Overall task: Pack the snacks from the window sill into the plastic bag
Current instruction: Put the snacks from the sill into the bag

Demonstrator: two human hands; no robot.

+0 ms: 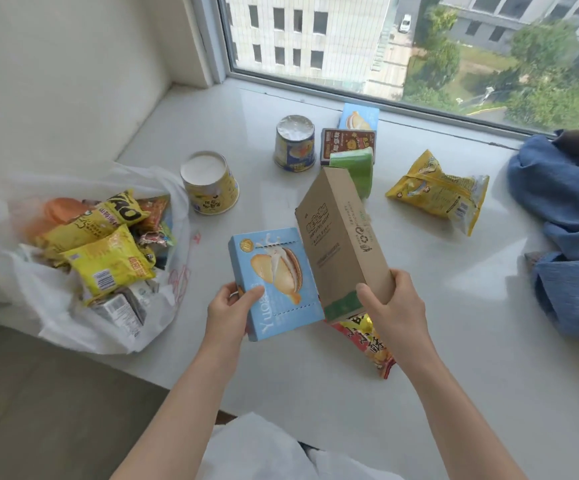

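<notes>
Nearest the camera: two bare forearms reaching in from the near edge over the white window sill [454, 341]. Left hand [227, 308] grips a light-blue biscuit box [274, 282] by its near-left corner, thumb on the printed face, fingers curled behind; box is lifted, face up, tilted. Right hand [393, 306] grips a brown cardboard box [341, 244] at its near end, thumb on one side, fingers wrapped round the other; box stands steeply tilted, far end up, w/ a green band near the held end. The two boxes sit just beside each other, edges about touching.

Under the right hand lies a red-and-yellow snack packet [373, 344], partly hidden.

Left: white plastic bag [73, 306] lies open on the sill's near-left edge, already holding several yellow packets, an orange one & a small grey box.

Still on the sill: yellow paper cup [210, 187] upside down just right of the bag; a 2nd cup [295, 143] farther back, foil lid up; dark red-brown box [347, 143], green pack [355, 168] & another light-blue box [359, 117] clustered right of it near the window [385, 39]; yellow crisp bag [440, 192] lying right of those.

Far right: blue cloth [565, 216] bunched on the sill.
</notes>
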